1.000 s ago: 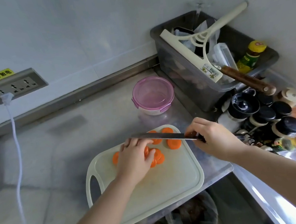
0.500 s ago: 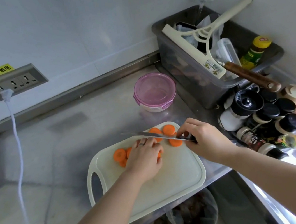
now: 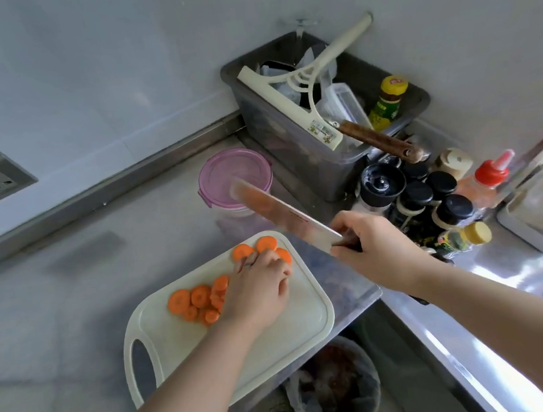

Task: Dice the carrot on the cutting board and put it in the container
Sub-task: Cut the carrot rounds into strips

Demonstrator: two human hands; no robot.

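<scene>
Knife [image 3: 285, 217] raised off cutting board [image 3: 281, 343], blade now across container [image 3: 224, 174], left hand [image 3: 257, 289] apparently moved rightward

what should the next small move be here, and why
Probably lower the knife onto the carrot slices and cut across them. The right hand holds it up off the cutting board, while the left hand rests on the slices, which are whole rounds, not dice. The container has its lid on, so nothing goes in yet.
</scene>
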